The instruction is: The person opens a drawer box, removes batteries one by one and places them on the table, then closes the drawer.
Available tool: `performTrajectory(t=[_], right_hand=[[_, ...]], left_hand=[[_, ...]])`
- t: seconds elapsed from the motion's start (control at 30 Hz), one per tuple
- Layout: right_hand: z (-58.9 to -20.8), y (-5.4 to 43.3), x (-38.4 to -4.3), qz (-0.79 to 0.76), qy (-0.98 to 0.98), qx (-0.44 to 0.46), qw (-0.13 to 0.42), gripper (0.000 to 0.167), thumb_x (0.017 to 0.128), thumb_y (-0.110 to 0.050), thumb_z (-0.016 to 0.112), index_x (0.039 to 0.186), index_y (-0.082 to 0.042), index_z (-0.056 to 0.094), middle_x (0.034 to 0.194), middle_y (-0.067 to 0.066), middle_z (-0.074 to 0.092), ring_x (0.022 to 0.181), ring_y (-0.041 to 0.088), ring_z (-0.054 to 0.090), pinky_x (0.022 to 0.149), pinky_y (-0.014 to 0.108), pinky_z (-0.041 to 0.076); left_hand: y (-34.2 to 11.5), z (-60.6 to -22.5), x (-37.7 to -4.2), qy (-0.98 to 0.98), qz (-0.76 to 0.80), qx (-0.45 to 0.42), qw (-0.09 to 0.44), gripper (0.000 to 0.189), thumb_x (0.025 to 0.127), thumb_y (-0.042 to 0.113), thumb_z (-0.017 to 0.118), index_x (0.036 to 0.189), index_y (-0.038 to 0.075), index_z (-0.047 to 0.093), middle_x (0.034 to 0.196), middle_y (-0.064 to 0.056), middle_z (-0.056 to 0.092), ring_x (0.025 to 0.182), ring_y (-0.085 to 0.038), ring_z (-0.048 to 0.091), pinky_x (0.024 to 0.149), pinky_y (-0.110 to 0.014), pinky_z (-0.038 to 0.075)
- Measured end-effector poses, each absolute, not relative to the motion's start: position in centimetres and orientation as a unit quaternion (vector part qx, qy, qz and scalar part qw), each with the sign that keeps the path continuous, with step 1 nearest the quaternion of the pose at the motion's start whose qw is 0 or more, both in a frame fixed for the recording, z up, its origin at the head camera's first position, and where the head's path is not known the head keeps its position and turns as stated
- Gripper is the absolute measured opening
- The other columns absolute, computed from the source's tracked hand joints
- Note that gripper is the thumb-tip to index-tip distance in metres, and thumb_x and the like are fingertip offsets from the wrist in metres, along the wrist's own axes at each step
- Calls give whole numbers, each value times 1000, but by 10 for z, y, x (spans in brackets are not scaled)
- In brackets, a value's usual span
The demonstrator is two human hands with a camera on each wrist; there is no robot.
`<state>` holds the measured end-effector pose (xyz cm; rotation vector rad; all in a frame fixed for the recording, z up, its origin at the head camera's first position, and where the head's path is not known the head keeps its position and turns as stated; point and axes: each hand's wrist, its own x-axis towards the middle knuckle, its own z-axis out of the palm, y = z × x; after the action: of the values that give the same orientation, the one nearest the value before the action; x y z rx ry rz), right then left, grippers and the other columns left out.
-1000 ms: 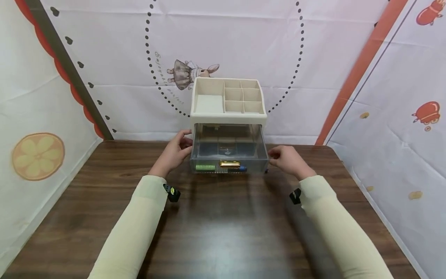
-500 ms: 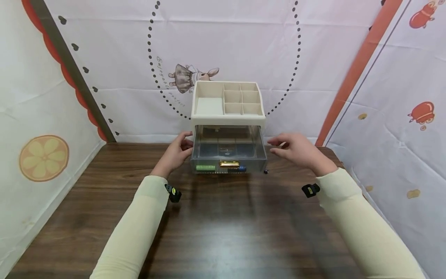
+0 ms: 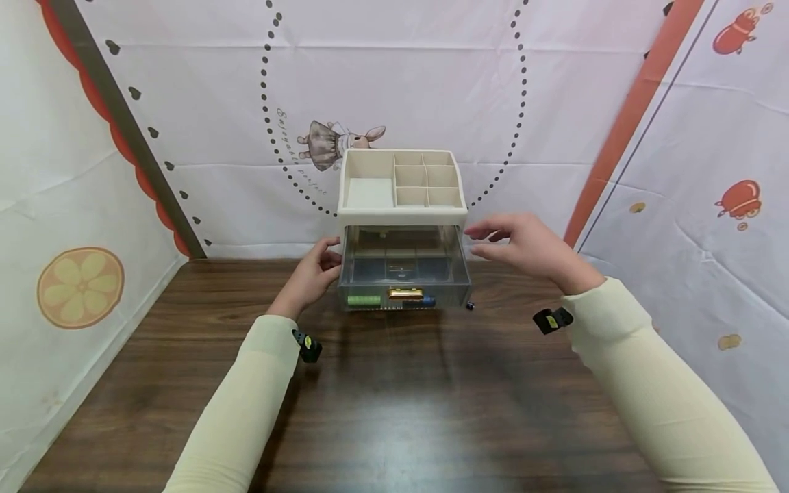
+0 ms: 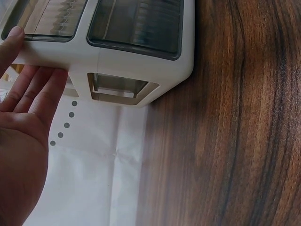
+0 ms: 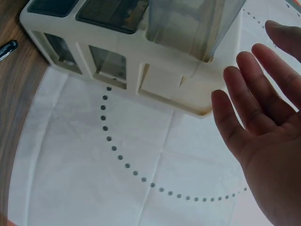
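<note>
A cream desk organizer point(image 3: 402, 216) with an open-topped divided tray stands against the back wall. Its top clear drawer point(image 3: 405, 270), with a gold handle point(image 3: 405, 294), is pulled out. Through the drawer front show a green item point(image 3: 364, 300) and a blue one point(image 3: 427, 301); which drawer holds them I cannot tell. My left hand point(image 3: 311, 279) grips the organizer's left side, thumb at the front and fingers on the side frame point(image 4: 47, 52). My right hand point(image 3: 533, 250) hovers beside the right top corner, fingers extended and apart from it in the right wrist view.
A small dark pen-like thing point(image 5: 8, 49) lies on the wooden table point(image 3: 394, 411) by the organizer's right side. Patterned white cloth point(image 3: 401, 89) hangs behind and on both sides. Lower smoky drawers point(image 4: 136, 26) sit shut beneath the pulled one.
My right hand has left the drawer's right side and risen toward the organizer's upper right corner, its fingers straightening. My left hand keeps its place. The drawer stays out.
</note>
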<state>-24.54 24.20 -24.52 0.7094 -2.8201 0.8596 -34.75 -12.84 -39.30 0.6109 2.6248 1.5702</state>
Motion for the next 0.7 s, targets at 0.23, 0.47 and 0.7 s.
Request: performTrajectory(t=[0.23,0.47,0.7], right_hand=[[-236,231,-244,259,-930,258,53,30,89,-19,70,118,-12,69,112,5,70,102,20,62,88,40,52],[-229,215,-245,241,-931,269,46,31,86,-19,74,117,-17,70,109,-2,71,96,14,64,81,34,53],[-227,198,-248,223,-932,285,18,31,86,-22,74,117,-21,70,113,-5,70,101,12,64,87,36,53]], left_hand=[[-130,-396,-347,842,502,194,17,53,99,14,56,147,17,34,122,-17,59,116,-32,59,92,-47,49],[-129,-395,-347,841,503,198,15,54,99,15,56,148,17,33,122,-18,59,116,-32,59,93,-48,50],[-129,-396,-346,837,512,191,24,55,99,16,57,148,18,33,122,-17,60,113,-31,60,92,-46,51]])
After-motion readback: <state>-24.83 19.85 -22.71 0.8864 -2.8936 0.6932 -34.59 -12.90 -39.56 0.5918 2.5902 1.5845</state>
